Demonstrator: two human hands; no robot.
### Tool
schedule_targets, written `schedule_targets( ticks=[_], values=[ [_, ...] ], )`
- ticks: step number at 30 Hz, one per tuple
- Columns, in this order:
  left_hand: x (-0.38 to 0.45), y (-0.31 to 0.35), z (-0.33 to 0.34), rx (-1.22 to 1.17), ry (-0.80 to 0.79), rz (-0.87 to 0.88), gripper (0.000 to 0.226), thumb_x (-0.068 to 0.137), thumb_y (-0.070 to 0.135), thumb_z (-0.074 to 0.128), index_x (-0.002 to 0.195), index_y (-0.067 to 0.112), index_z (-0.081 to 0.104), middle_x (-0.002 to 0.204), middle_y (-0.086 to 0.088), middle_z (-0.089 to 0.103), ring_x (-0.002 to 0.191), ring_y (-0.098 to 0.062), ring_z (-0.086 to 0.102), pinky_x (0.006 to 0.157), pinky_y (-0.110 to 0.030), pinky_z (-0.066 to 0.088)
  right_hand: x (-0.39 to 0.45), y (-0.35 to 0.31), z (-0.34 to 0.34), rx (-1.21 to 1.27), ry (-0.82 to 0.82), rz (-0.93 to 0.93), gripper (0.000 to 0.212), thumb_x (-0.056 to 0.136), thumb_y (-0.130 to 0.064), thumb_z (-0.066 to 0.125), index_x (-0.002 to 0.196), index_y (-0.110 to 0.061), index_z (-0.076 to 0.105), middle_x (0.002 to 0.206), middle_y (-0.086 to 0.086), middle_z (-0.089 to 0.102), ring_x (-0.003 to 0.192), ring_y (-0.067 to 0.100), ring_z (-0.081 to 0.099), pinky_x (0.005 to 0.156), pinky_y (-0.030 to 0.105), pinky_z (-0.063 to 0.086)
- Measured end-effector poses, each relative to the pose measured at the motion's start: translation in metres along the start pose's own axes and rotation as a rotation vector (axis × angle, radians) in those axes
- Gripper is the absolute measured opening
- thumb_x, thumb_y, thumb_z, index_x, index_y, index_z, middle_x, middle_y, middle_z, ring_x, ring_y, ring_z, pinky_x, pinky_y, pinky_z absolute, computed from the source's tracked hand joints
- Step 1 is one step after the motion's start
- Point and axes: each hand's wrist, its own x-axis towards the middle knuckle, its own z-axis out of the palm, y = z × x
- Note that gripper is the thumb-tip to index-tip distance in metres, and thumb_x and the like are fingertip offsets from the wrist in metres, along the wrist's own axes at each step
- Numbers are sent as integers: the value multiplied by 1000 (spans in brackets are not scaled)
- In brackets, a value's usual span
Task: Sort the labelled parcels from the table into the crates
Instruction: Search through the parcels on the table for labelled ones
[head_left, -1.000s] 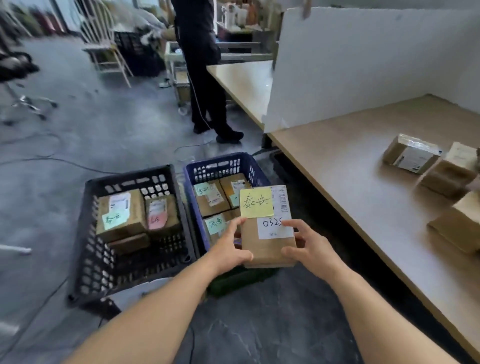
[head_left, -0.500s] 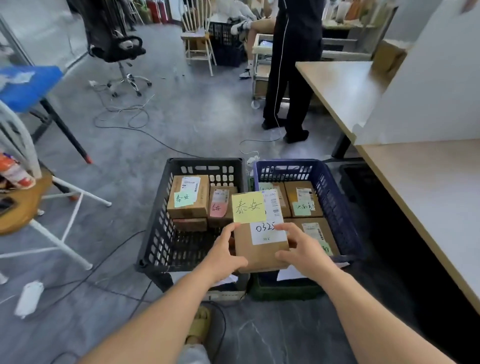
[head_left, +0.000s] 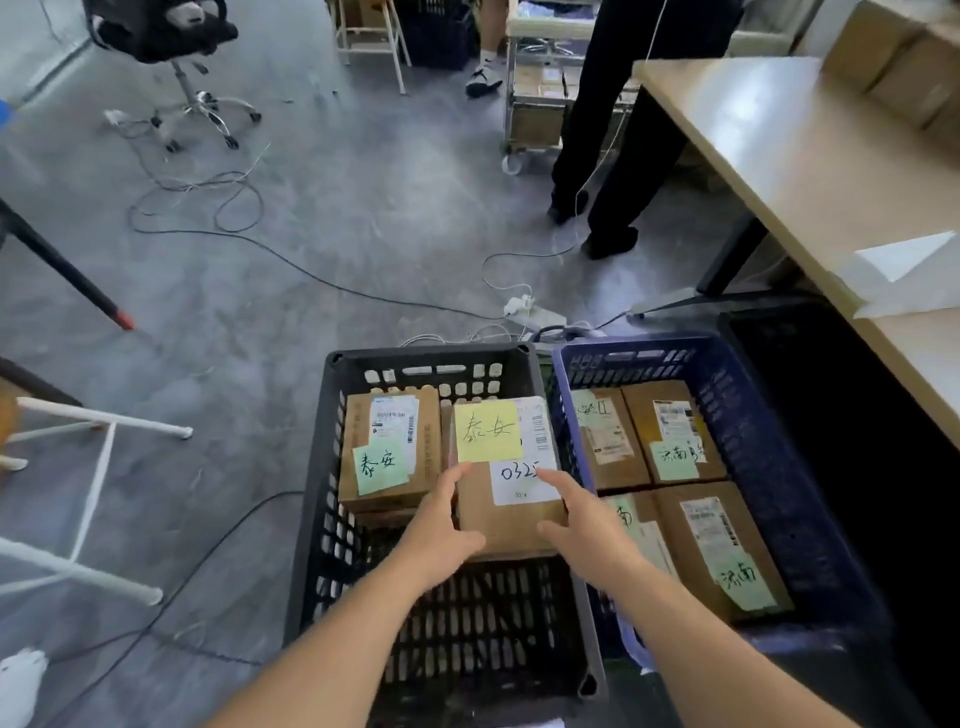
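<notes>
Rectangular brown cardboard parcel (head_left: 506, 514), yellow note, white label: gripped at near corners by left hand (head_left: 441, 530) and right hand (head_left: 584, 525); since carried over perforated black plastic crate (head_left: 311, 499), beside blue crate (head_left: 769, 441).

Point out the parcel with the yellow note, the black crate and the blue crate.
parcel with the yellow note (head_left: 506, 519): head view, bare cardboard below its white label.
black crate (head_left: 431, 358): head view, far rim.
blue crate (head_left: 748, 410): head view, inside of its right wall.
</notes>
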Motion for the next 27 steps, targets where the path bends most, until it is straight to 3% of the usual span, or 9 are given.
schedule_targets(
  ticks=[4,7,10,13,16,19,22,25,27],
  values=[
    [66,-6,-21,39,-12,-10,84,87,3,61,148,38,15,143,2,37,108,-7,40,70,-9,36,65,-13,19,-78,51,56,61,99,-14,48,151,-31,22,139,2,47,97,16,57,69,24,43],
    [106,-16,-32,47,0,-51,84,86,3,60,147,41,15,139,1,42,107,-12,50,74,-20,45,106,-18,33,-124,60,95,61,98,-10,42,152,-29,20,132,6,47,90,18,55,66,26,42],
    [135,-30,-37,80,-1,-93,83,87,5,59,145,44,14,129,5,49,92,-15,60,61,-23,47,138,-20,44,-203,15,116,62,98,-8,38,152,-28,17,128,9,47,96,24,56,71,30,44],
    [156,-43,-38,148,15,-103,82,87,11,64,145,44,15,132,6,48,100,-15,60,75,-32,55,165,-18,54,-268,-39,138,65,95,-4,41,151,-28,18,126,12,46,101,29,55,81,36,47],
    [171,-48,-36,326,34,-63,80,89,18,63,149,37,14,143,2,33,118,-18,50,91,-33,49,186,-13,58,-288,-58,147,64,92,-1,43,148,-24,22,124,13,44,99,32,56,87,39,50],
    [179,-51,-31,592,-2,-65,77,91,14,55,152,26,9,145,0,20,112,-19,50,81,-30,47,198,-6,64,-315,-88,142,63,94,0,41,149,-21,21,133,15,41,108,32,54,92,40,49],
    [185,-53,-27,768,-7,-39,78,90,13,56,151,22,8,137,-2,23,94,-18,48,70,-30,43,203,-2,69,-320,-114,155,68,95,-1,39,153,-24,13,143,17,34,119,34,51,98,41,47],
    [184,-46,-27,782,-28,-79,75,89,18,59,149,21,14,137,-4,25,99,-23,52,74,-33,48,198,-7,63,-394,-140,187,71,95,-2,43,153,-26,10,156,21,13,130,37,42,97,42,45],
    [178,-36,-29,748,-32,-107,64,89,21,58,143,18,24,137,-5,28,103,-24,52,78,-36,50,188,-13,55,-423,-114,178,70,93,-2,46,152,-24,14,155,19,15,133,35,35,96,42,45]
  ],
)
